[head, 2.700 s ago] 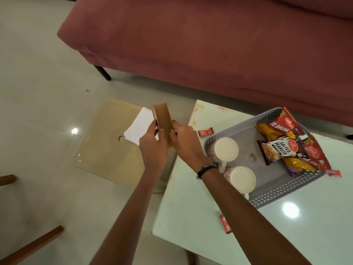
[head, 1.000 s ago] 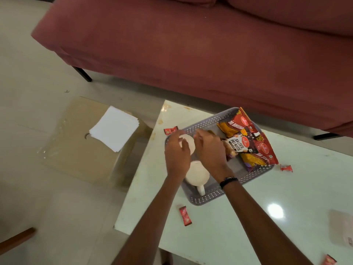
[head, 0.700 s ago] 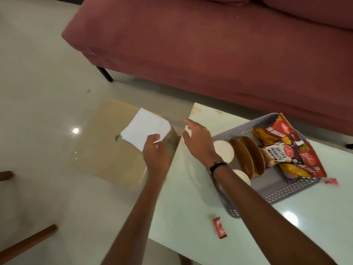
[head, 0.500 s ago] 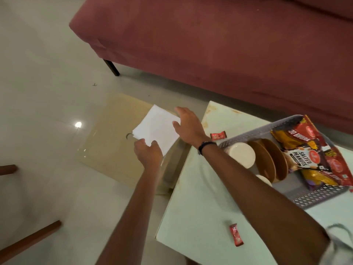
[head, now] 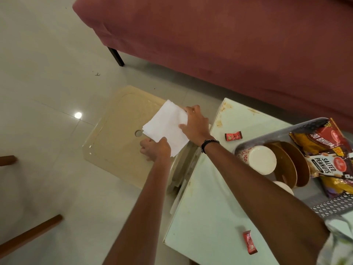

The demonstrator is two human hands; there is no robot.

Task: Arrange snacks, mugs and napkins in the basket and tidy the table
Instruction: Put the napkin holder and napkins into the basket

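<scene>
A stack of white napkins (head: 166, 124) lies on a low beige stool (head: 118, 150) left of the table. My left hand (head: 155, 150) grips the stack's near edge. My right hand (head: 193, 125) grips its right side. On the table's right stands the grey basket (head: 267, 136). It holds a white mug (head: 261, 162), a second mug partly hidden behind my right arm, a brown wooden holder (head: 292, 165) and several snack packets (head: 324, 153).
The pale table (head: 219, 203) carries a small red sachet (head: 233, 135) near its far edge and another (head: 249, 242) near its front edge. A red sofa (head: 229, 44) runs along the far side. Wooden chair legs (head: 28, 238) show at the lower left.
The brown holder went from my hands into the basket. Both hands then moved left to the napkin stack and closed on it.
</scene>
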